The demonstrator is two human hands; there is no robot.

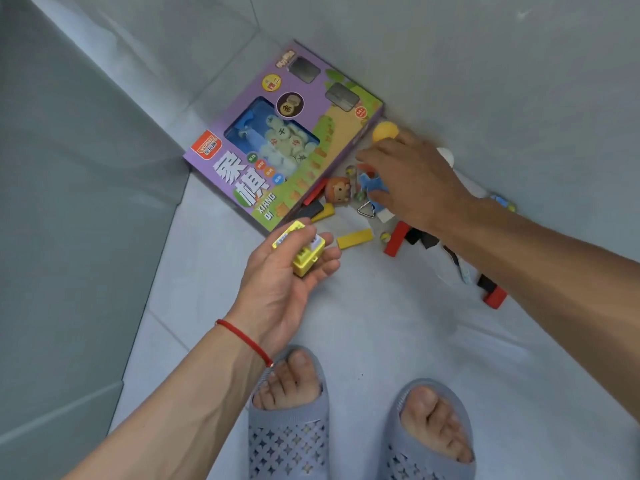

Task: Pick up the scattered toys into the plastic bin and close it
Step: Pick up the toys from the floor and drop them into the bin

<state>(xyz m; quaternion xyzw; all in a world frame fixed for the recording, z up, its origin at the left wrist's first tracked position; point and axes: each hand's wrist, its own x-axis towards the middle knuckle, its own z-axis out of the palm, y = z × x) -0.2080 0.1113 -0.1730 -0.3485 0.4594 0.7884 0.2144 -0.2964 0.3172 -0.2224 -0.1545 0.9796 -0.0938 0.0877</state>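
Still gathering: my left hand (277, 271) cradles a yellow toy block (304, 252); my right hand (412, 178) seemingly pinches a blue figure (372, 183). Next, find the bin, unseen.

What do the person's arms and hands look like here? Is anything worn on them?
Both forearms are bare, with no sleeves in view. The left hand has a thin red string bracelet around its wrist. The right hand and its wrist show no bracelet, watch or glove. I see no rings on the fingers that show.
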